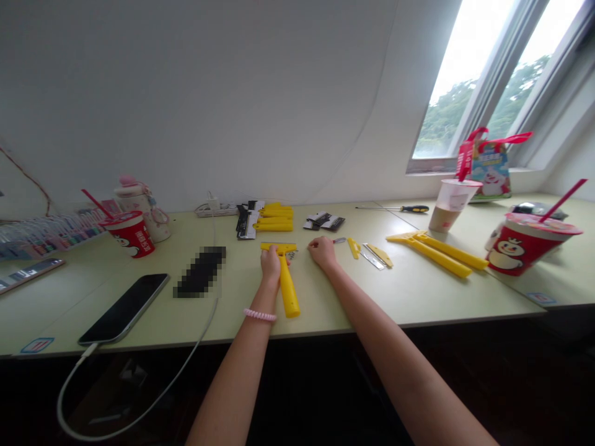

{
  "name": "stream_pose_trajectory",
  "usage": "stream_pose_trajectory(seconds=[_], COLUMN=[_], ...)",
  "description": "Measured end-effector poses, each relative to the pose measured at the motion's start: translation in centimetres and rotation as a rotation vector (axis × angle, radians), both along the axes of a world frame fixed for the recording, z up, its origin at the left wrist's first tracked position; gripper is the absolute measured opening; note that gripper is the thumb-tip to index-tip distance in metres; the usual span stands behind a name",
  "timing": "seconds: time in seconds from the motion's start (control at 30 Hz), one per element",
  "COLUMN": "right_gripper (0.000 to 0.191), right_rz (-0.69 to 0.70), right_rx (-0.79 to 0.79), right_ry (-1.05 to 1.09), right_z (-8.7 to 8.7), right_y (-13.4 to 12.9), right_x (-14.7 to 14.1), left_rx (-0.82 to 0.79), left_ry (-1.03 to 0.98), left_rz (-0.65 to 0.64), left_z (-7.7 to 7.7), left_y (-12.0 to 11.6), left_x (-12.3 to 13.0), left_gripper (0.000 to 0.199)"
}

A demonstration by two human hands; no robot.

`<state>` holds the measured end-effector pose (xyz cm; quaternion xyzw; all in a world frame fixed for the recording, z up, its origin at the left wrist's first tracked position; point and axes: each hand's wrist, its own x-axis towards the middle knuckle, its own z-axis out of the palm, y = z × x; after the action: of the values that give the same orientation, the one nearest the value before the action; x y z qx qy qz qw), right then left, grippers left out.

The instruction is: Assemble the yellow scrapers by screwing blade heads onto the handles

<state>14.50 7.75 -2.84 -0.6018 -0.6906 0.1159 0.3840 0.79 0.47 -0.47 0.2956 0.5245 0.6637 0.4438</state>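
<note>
My left hand is wrapped round the head of a yellow scraper, whose handle points toward the table's front edge. Small metal bits lie just right of the scraper head. My right hand rests on the table with its fingers pinched together; what they hold, if anything, is too small to name. Beside it, on the right, are a small grey metal piece, a yellow plastic piece, a clear blade-like strip and another yellow piece.
Yellow-handled scrapers and black-and-white packets lie behind. To the right are two yellow scrapers, a screwdriver, a clear cup and a red cup. A phone with a cable and another red cup stand left.
</note>
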Motion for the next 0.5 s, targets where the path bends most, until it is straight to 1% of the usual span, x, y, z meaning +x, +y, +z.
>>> stream_pose_trajectory(seconds=[0.2, 0.3, 0.37, 0.43, 0.5], right_gripper=[0.013, 0.020, 0.024, 0.025, 0.024], right_rz=[-0.005, -0.026, -0.068, -0.108, -0.102], right_rx=[0.011, 0.027, 0.022, 0.008, -0.006], right_ry=[0.004, 0.053, 0.066, 0.030, -0.035], right_z=[0.0, 0.2, 0.3, 0.3, 0.3], right_y=[0.1, 0.0, -0.1, -0.3, -0.5], right_x=[-0.1, 0.2, 0.6, 1.0, 1.2], left_rx=[-0.001, -0.002, -0.001, -0.005, -0.013], left_ry=[0.024, 0.028, 0.031, 0.036, 0.040], left_rz=[-0.014, -0.009, -0.014, -0.016, -0.012], left_z=[-0.1, 0.0, 0.0, 0.0, 0.0], left_y=[0.0, -0.1, -0.1, -0.2, -0.2], left_x=[0.1, 0.1, 0.1, 0.1, 0.1], left_gripper=[0.011, 0.010, 0.010, 0.010, 0.009])
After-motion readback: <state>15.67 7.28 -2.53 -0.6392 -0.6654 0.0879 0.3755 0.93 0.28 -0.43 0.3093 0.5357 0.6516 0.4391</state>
